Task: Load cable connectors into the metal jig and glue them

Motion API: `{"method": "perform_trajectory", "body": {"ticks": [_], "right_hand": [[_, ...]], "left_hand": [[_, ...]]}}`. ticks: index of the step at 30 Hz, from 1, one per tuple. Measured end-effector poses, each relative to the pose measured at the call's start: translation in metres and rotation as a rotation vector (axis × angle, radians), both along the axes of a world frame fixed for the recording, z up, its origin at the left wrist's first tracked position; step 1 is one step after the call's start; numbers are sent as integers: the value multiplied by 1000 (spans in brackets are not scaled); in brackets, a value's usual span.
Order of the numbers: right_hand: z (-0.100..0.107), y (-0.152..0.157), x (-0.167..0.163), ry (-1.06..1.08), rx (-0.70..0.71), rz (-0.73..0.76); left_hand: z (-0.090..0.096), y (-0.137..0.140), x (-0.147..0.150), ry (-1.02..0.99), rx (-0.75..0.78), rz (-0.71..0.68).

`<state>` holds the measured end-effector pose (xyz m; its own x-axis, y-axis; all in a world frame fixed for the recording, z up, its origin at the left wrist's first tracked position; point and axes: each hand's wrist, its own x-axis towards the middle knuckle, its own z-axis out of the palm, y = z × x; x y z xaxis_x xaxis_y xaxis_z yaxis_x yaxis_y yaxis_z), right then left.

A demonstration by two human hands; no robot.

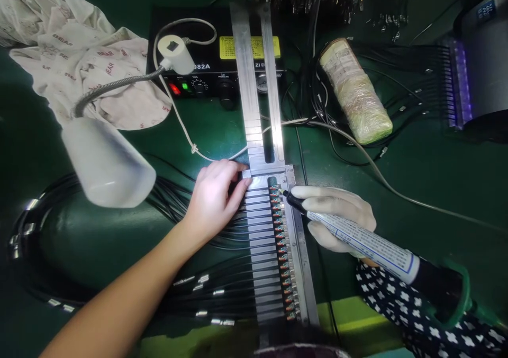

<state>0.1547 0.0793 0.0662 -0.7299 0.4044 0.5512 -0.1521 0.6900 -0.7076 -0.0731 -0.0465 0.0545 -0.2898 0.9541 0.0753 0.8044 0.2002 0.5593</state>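
My bare left hand [216,199] rests at the left edge of a long slotted metal fixture [264,257], thumb and forefinger closed on a small tab near its upper end. Black cables [236,236] lie side by side in the fixture's slots, their ends a row of small connectors with green and copper-coloured parts [282,236]. In a white glove, my right hand [341,215] is closed around a glue syringe [365,241] with a printed label and a black front end. The syringe tip is at the topmost connectors. A green cap and hose join its rear end.
Behind stands a black dispenser controller [214,85] with lit switches, the fixture's bare rails reaching over it. A lamp [109,162] arches at left beside a cloth [91,61]. Coiled cables [24,241] lie left; a wrapped bundle [355,90] and a purple-lit machine [476,66] stand right.
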Motion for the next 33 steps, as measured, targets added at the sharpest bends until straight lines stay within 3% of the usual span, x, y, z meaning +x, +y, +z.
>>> {"method": "perform_trajectory", "body": {"ticks": [33], "right_hand": [[-1, 0, -2, 27, -25, -18]], "left_hand": [[0, 0, 0, -8, -1, -4]]}}
